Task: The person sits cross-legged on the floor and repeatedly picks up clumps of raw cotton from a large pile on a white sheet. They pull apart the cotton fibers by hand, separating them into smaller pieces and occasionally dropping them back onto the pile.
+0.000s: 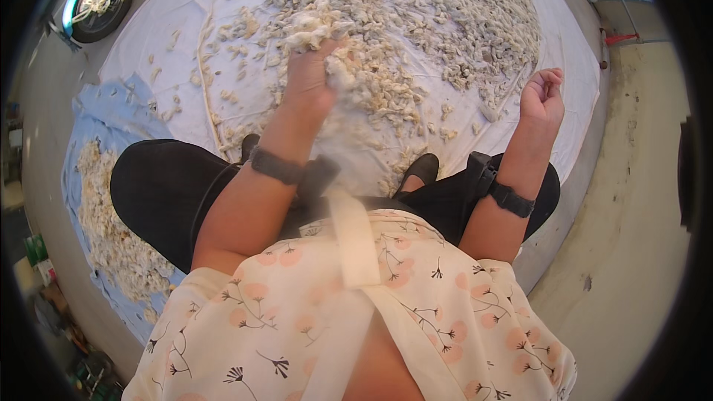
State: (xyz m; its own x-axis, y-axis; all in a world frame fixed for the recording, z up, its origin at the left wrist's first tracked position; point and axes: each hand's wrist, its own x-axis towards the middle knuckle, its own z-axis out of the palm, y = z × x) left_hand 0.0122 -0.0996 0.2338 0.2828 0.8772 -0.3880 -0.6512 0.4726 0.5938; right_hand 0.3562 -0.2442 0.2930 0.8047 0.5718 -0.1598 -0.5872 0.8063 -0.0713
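My left hand (312, 81) grips a fluffy clump of raw, cotton-like fibre (315, 25), with more tufts bulging out beside the wrist. Its fingers are partly hidden by the fibre. Beyond it, a broad pile of off-white fibre tufts (401, 5) spreads over a white cloth (184, 5). My right hand (543, 94) is raised above the cloth's right side, fingers curled in, and nothing shows in it. Loose tufts (445, 132) lie between the hands and my feet.
On the left, a light blue cloth (108, 101) bears another heap of fibre (114, 234). A motorcycle wheel (103, 5) stands at the upper left. Along the right runs a stained pale wall (624, 178). Assorted items (36, 250) crowd the far left edge.
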